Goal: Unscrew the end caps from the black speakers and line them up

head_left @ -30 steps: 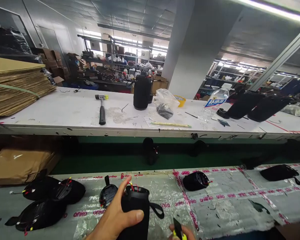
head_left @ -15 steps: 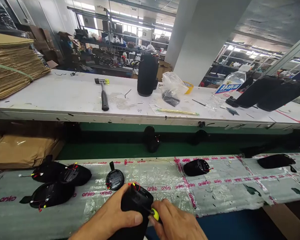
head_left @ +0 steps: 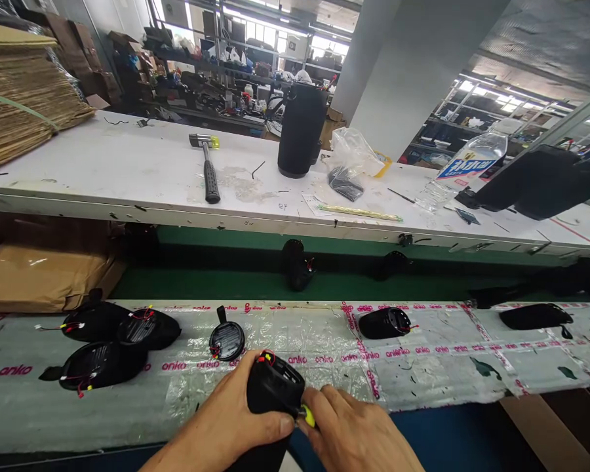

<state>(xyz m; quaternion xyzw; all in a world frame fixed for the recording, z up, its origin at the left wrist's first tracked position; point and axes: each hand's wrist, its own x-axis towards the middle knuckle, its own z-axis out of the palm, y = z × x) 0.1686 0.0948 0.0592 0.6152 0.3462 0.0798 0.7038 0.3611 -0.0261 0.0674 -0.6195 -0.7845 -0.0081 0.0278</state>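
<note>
This looks like a workshop or small factory floor: on the white table [head_left: 152,167] lies a hammer [head_left: 210,174], at its left end rises a stack of cardboard [head_left: 22,98], behind it stand a pillar [head_left: 388,75] and crowded shelves [head_left: 295,64], and lower down before it several black cases [head_left: 101,364] with loose wires lie on a taped plastic sheet [head_left: 440,373].

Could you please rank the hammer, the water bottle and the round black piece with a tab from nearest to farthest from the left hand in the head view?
1. Round black piece: on the sheet, just beyond the left hand.
2. Hammer: on the white bench.
3. Water bottle: far right on that bench.
</note>
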